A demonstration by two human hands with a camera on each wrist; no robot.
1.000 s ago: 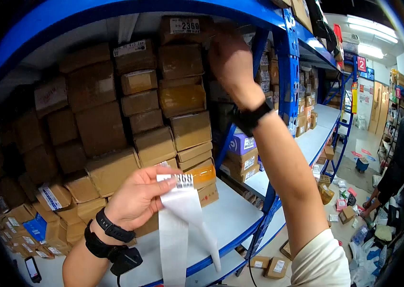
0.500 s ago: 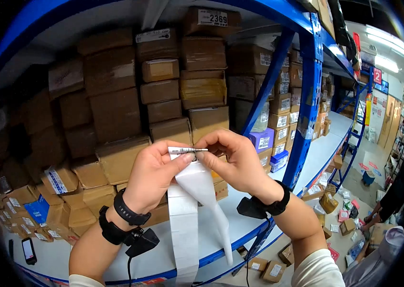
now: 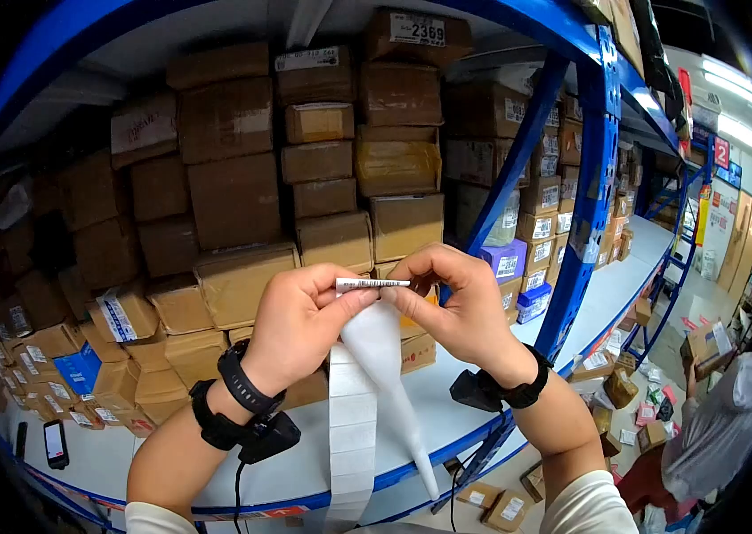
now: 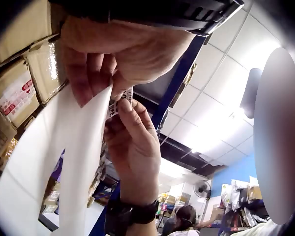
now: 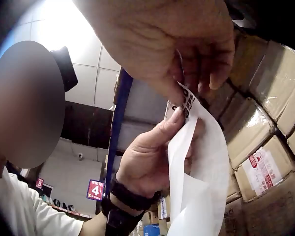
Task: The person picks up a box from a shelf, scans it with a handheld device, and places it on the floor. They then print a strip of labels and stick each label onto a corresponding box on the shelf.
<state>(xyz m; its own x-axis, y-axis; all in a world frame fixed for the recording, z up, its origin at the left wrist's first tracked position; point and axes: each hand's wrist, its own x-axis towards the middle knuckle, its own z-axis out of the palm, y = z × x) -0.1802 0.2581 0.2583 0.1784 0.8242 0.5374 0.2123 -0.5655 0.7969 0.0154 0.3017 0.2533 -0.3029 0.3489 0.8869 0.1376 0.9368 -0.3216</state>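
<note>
In the head view a long white strip of labels (image 3: 354, 427) hangs from both hands, its tail dropping past the shelf edge. The left hand (image 3: 296, 325) pinches the strip's top end between thumb and fingers. Close beside it, the right hand (image 3: 460, 303) pinches the other side of the same end. Between them the printed barcode label (image 3: 360, 284) appears nearly edge-on. The right wrist view shows the black print of this label (image 5: 187, 105) under the fingers, with the white strip (image 5: 206, 162) curving down below. A box marked 2369 (image 3: 419, 30) sits above on the stack.
Stacked cardboard boxes (image 3: 234, 205) fill the blue-framed shelf behind the hands. A phone (image 3: 56, 444) lies on the white shelf board at left. The blue upright (image 3: 591, 191) stands to the right. Parcels lie on the floor, where another person (image 3: 723, 427) holds a box.
The right hand has come down from beside the 2369 box to the strip and now pinches the label with the left hand. The label has tipped edge-on. Another person has appeared at right.
</note>
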